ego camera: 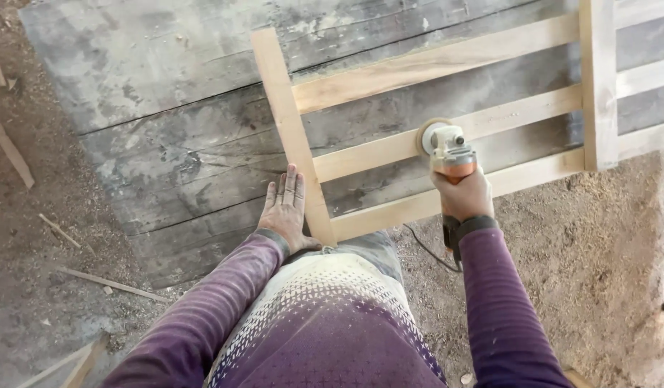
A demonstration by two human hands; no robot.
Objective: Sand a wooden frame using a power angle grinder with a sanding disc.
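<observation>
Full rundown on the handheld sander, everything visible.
The sander is a small angle-grinder-type power tool with a pale grey head and an orange body. A round tan disc at its front lies against the middle rail of the pale wooden frame. The right hand wraps the body from behind, covering most of it. A dark cord trails below the wrist towards the sawdust-covered ground. Whether the disc is spinning cannot be told.

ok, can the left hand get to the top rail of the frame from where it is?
Probably yes. The left hand lies flat on the bench beside the frame's end post, with nothing between it and the top rail. The right hand with the grinder is on a lower rail, clear of that path.
</observation>
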